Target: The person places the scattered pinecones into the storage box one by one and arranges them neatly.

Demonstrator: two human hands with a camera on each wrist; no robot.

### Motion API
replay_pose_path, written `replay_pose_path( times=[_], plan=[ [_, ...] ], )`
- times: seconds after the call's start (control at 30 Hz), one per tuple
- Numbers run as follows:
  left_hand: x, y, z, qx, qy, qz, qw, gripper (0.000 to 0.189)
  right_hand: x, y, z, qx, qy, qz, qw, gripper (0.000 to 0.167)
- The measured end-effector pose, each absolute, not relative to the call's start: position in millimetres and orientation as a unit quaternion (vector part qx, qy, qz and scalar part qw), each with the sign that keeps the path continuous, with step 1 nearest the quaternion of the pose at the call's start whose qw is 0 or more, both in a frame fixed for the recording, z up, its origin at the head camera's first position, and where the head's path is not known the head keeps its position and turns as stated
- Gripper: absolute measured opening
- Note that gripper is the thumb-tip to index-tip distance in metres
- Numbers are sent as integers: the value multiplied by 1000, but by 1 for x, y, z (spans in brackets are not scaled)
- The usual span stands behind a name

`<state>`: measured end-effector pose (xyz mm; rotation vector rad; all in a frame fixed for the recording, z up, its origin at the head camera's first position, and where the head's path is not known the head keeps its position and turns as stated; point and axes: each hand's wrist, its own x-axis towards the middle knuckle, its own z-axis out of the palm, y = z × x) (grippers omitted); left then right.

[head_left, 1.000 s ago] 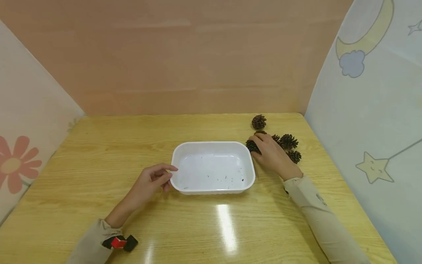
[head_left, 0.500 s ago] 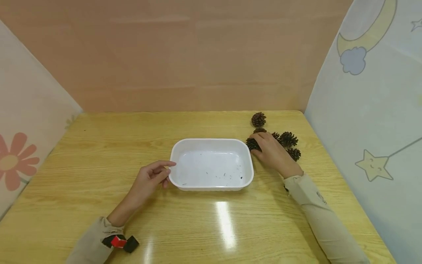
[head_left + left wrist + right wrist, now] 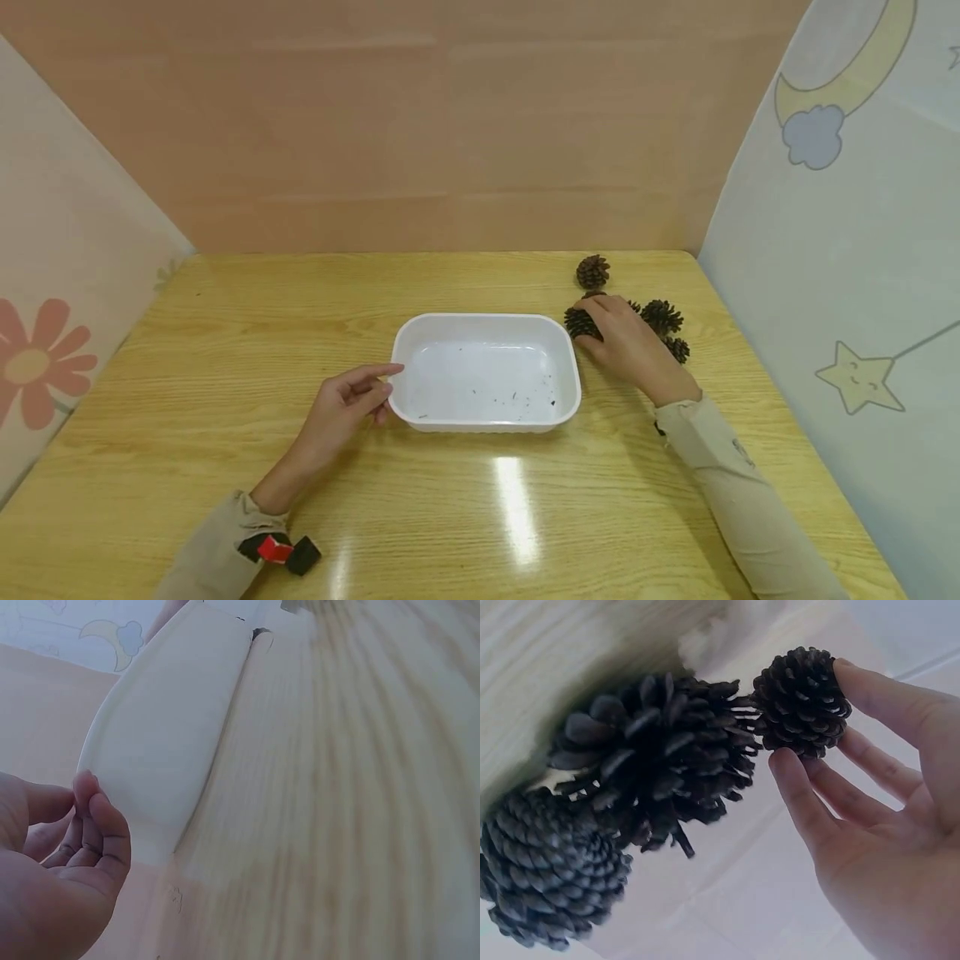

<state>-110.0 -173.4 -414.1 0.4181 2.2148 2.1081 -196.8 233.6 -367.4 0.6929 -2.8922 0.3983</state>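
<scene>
A dark pine cone (image 3: 802, 701) is pinched between the thumb and fingertips of the right hand (image 3: 628, 343), just off the far right corner of the white tray (image 3: 483, 428); I can't tell whether it touches the wooden table (image 3: 262, 350). The left hand (image 3: 343, 410) has thumb and forefinger clamped on the tray's left rim. Dark specks (image 3: 553, 403) dot the tray's floor. Other pine cones (image 3: 662, 317) lie around the right hand, one nearest the table's far edge.
</scene>
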Motion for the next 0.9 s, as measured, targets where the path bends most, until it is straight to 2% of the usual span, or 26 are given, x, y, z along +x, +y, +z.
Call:
replay_pose_path(
  times=[0.4,0.9],
  plan=[
    [-112,-175,-415,137,719,680,40,35,-188,235,-349,213,-959,149,110,48],
    [-113,-179,-419,156,708,686,55,35,-169,219,-331,309,-912,165,214,47]
  ],
)
